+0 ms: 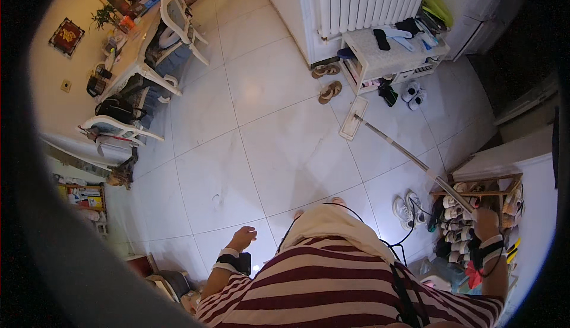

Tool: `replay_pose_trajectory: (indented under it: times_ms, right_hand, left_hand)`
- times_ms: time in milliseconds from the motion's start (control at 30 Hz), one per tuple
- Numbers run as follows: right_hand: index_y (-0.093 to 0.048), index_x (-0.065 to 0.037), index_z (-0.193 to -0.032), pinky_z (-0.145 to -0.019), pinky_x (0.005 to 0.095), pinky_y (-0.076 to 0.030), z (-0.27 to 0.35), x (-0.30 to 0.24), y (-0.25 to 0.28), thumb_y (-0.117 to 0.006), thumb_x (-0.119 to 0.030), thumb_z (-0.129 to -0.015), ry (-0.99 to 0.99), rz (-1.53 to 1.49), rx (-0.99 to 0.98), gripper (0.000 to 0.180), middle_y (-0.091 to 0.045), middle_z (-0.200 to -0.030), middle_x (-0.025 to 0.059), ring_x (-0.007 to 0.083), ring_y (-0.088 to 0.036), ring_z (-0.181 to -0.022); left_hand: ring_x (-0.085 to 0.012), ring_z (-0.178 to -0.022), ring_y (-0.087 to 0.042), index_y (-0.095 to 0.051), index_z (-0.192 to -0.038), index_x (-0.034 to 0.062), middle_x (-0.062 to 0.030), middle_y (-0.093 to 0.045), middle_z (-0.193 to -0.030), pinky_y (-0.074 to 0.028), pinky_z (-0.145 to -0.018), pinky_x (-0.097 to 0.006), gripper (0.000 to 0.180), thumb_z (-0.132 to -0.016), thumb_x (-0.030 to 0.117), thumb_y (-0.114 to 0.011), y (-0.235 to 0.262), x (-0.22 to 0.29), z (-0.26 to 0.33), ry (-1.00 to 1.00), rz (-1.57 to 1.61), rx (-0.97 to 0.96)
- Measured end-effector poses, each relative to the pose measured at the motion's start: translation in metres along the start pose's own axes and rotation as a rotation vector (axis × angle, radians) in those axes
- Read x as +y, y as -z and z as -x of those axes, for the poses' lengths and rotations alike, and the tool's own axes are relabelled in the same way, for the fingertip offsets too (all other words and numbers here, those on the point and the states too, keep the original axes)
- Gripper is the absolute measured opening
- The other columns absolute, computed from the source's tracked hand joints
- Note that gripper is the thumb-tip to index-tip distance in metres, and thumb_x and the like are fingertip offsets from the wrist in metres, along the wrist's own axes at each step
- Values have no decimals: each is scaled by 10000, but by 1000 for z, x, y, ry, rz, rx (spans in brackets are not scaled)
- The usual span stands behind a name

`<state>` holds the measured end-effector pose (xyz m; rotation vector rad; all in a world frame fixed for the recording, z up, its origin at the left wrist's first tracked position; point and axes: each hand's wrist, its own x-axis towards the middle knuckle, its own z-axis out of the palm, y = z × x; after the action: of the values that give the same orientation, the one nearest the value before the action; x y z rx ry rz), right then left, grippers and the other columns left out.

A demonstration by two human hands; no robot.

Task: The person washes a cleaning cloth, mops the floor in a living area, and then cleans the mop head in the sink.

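My right hand (486, 223) is wrapped round the upper end of a flat mop's pole (409, 157), at the right beside a shoe rack. The pole slants away to the far left. Its pale rectangular mop head (352, 119) lies flat on the tiled floor, just in front of a low white bench. My left hand (242, 239) hangs above the floor at my left side, fingers loosely bent and slightly apart, holding nothing. Both wrists wear dark bands over white cuffs.
Brown sandals (330, 92) and white sneakers (414, 95) stand by the white bench (392, 60) under a radiator (368, 1). More sneakers (409, 210) sit near the shoe rack (460, 224). Left are white chairs (122, 131) and a table (127, 69). A dark cable (399, 245) hangs at my right.
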<state>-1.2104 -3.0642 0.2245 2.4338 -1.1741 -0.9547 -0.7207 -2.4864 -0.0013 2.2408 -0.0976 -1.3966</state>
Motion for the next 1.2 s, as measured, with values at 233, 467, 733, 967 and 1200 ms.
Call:
replay_pose_trajectory:
  times_ms: [233,467,733,967,1200]
  right_hand:
    - [-579,-35,-815,-668,408,-479,-17,18,84,-672,-133,-658,224,21,93,207,-610,-781,142,308,-605,-757]
    - [-567,-25,-810,-627,427,-452,-51,23,120,-651,-78,-640,424,49,259,197,-595,-733,148,318,-592,-725]
    - [-572,-38,-745,-644,441,-452,-118,-9,111,-664,-146,-655,545,54,300,168,-592,-694,155,342,-589,-685]
    - [-572,-38,-788,-631,411,-473,-147,-95,148,-614,-90,-709,666,-20,227,103,-612,-689,140,315,-614,-669]
    - [-562,-36,-744,-589,383,-484,-216,-204,174,-610,-73,-678,920,-42,380,90,-603,-651,136,302,-610,-620]
  left_hand:
    - [-218,-853,-628,-510,-1121,-45,-147,-627,-961,-488,-735,-314,428,-837,273,-544,-12,-14,11,15,51,51]
    - [-216,-832,-637,-523,-1108,-49,-160,-626,-971,-486,-735,-307,440,-813,274,-567,-33,-45,15,151,122,-8]
    - [-221,-828,-636,-529,-1100,-48,-161,-627,-958,-488,-737,-300,421,-804,249,-574,-55,-25,24,68,249,105]
    - [-218,-877,-621,-525,-1111,-27,-152,-627,-970,-467,-782,-310,422,-808,263,-571,-73,-8,45,114,221,99]
    - [-203,-894,-615,-526,-1111,-15,-141,-623,-995,-456,-809,-296,420,-820,287,-551,-90,-14,77,167,346,190]
